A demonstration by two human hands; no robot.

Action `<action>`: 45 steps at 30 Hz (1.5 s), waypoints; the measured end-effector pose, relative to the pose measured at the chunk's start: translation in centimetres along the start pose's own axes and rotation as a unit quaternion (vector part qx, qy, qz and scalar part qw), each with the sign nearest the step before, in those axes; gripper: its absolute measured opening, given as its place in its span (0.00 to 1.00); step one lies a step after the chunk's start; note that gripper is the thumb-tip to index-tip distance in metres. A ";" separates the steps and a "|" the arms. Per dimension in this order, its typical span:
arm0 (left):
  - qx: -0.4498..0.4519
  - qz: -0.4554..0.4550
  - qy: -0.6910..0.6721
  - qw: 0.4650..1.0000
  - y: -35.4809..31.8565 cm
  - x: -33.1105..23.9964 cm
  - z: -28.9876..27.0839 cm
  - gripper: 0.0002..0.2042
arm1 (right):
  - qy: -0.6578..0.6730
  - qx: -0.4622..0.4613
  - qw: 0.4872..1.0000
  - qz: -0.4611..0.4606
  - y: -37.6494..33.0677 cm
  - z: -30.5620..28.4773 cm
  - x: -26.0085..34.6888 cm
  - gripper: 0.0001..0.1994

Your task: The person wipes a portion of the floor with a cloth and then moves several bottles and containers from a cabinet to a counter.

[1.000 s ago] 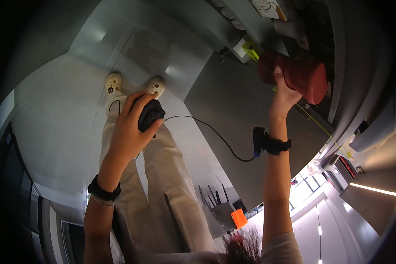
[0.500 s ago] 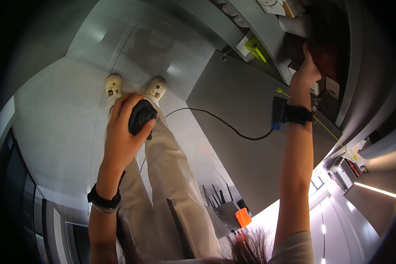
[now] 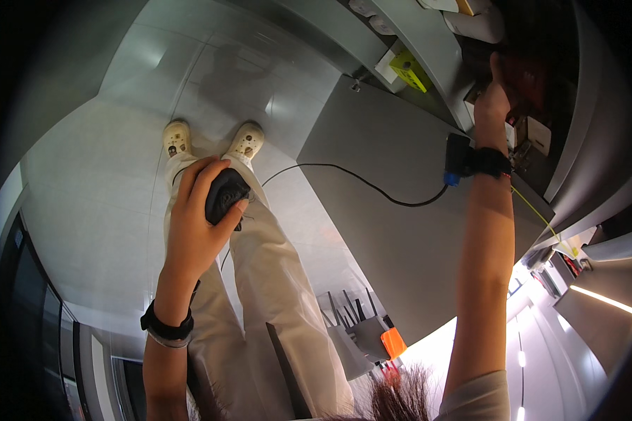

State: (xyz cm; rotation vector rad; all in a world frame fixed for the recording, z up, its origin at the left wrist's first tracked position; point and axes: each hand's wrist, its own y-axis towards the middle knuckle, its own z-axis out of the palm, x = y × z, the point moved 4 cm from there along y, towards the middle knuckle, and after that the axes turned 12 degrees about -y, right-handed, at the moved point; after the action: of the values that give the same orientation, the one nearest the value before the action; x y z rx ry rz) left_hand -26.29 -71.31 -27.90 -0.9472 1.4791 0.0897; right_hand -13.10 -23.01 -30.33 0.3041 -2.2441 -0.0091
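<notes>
My left hand (image 3: pixel 193 224) is closed around a black handheld device (image 3: pixel 223 196), held in front of my legs. A black cable (image 3: pixel 358 179) runs from it to a black unit strapped on my right wrist (image 3: pixel 460 158). My right hand (image 3: pixel 491 105) is stretched far out into a dark shelf bay, gripping a dark red pack (image 3: pixel 527 74) that sits deep inside; its fingers are mostly hidden. A grey shelf edge (image 3: pixel 428 42) runs beside that bay, with a yellow tag (image 3: pixel 409 70) on it.
A large grey cabinet face (image 3: pixel 400 266) stands to my right. My pale shoes (image 3: pixel 178 137) rest on a light tiled floor (image 3: pixel 84 210). Small boxes (image 3: pixel 534 137) lie on a shelf below my right hand. An orange object (image 3: pixel 393 342) sits low by the cabinet.
My right hand has moved the red pack from outside the shelf deep into the dark bay. My left hand with the black device has barely moved.
</notes>
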 end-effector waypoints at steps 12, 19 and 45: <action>-0.013 0.006 -0.021 1.000 0.0 -0.2 -0.1 0.23 | -0.151 -0.003 0.983 -0.104 -7.2 -0.1 4.2 0.24; -0.017 -0.016 -0.038 0.999 -0.5 0.9 -0.4 0.24 | -0.336 0.100 0.885 -0.306 -1.4 3.9 5.9 0.31; -0.007 -0.007 -0.006 1.000 -1.0 1.3 0.3 0.24 | -0.442 0.091 0.824 -0.343 2.3 8.2 9.9 0.21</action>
State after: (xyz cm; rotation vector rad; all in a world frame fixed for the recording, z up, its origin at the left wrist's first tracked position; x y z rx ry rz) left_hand -25.33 -72.40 -28.58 -0.9661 1.4621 0.0962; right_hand -25.88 -23.74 -27.75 1.4537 -2.8901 -0.3943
